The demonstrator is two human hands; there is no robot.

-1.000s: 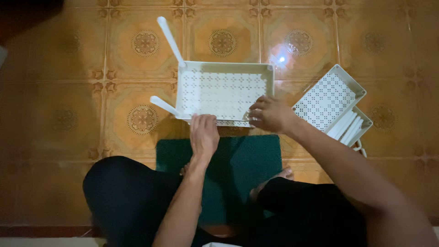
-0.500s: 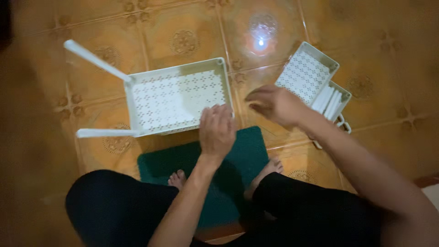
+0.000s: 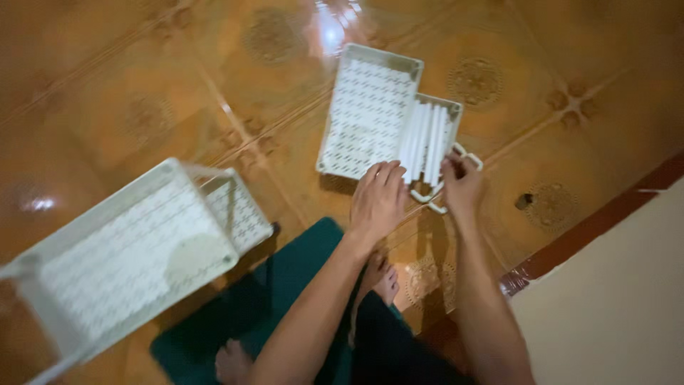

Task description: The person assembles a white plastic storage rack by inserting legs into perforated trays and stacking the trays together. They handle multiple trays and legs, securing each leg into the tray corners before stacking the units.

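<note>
Two white perforated trays (image 3: 365,107) lie stacked and offset on the tiled floor, with a bundle of white rods (image 3: 426,141) in the lower one. My left hand (image 3: 377,201) rests flat, fingers together, on the near edge of the upper tray beside the rods. My right hand (image 3: 463,187) is curled at the near ends of the rods, over a small white frame piece (image 3: 432,204); whether it grips anything is hidden. A larger white perforated tray (image 3: 135,249) sits at the left, blurred, away from both hands.
A dark green mat (image 3: 285,299) lies under my legs and bare feet (image 3: 381,278). A pale wall and dark skirting (image 3: 591,228) run along the right. A lamp glare (image 3: 331,28) shines on the orange patterned tiles.
The view has swung right. Both hands left the large tray, which now sits at the left, and moved onto the stacked trays and rods.
</note>
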